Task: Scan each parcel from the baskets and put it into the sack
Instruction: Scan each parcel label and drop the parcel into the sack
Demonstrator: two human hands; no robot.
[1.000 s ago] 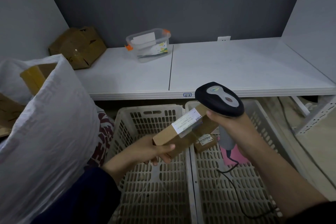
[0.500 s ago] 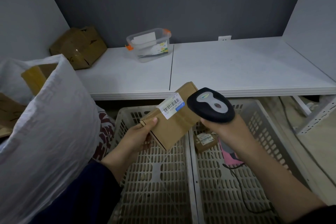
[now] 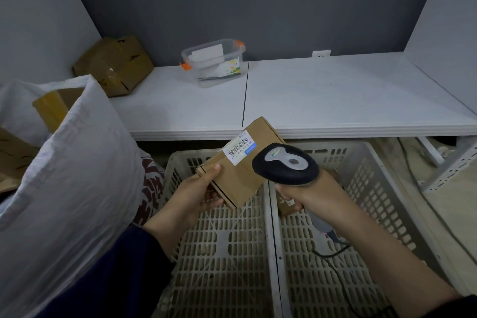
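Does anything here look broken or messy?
Yes: the cardboard box at the shelf's back left corner looks crumpled and sits tilted. The parcel in the left hand looks fine.

Browns, whites and greys, with small spots of orange and blue.

The parcel (image 3: 238, 175) is plain brown cardboard with a white label (image 3: 238, 147) carrying black bars and a blue corner. The scanner (image 3: 285, 163) is black with a light grey top panel. Both baskets (image 3: 361, 188) are off-white with a slotted grid pattern. The sack (image 3: 64, 175) is white woven; beside it shows a dark red and white patterned cloth (image 3: 151, 186). The counter (image 3: 335, 95) is white, the wall dark grey. The clear tub (image 3: 213, 62) has orange clips. A dark navy sleeve (image 3: 108, 271) covers the left arm.
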